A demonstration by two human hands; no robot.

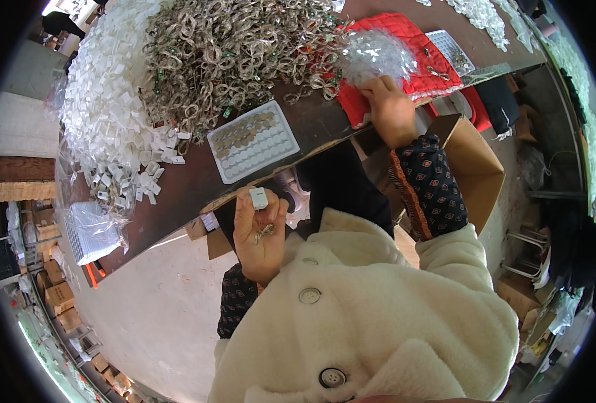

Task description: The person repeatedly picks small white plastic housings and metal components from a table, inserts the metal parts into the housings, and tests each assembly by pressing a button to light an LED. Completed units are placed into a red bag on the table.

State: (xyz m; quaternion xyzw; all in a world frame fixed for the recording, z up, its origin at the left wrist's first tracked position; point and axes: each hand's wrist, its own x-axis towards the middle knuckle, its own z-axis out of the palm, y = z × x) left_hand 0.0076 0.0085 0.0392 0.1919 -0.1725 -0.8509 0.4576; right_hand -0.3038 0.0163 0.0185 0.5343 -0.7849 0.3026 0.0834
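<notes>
My left hand (258, 252) is raised off the table's front edge, palm up, with a small white plastic casing (258, 198) between thumb and fingers. The casing has a dark slot in its face. A small metallic or wire-like piece (264, 232) rests in the same palm; its kind is too small to make out. My right hand (392, 113) reaches to the near edge of a heap of clear plastic pieces (378, 54), fingertips pinched together on it. That heap lies on a red quilted cloth (422, 67).
A white tray (227, 171) with rows of small round metallic pieces sits on the table (177, 195). Behind lie heaps of coiled cables (231, 60) and white casings (110, 94). Another tray (456, 50) is at right. A cardboard box (476, 161) stands beneath my right arm.
</notes>
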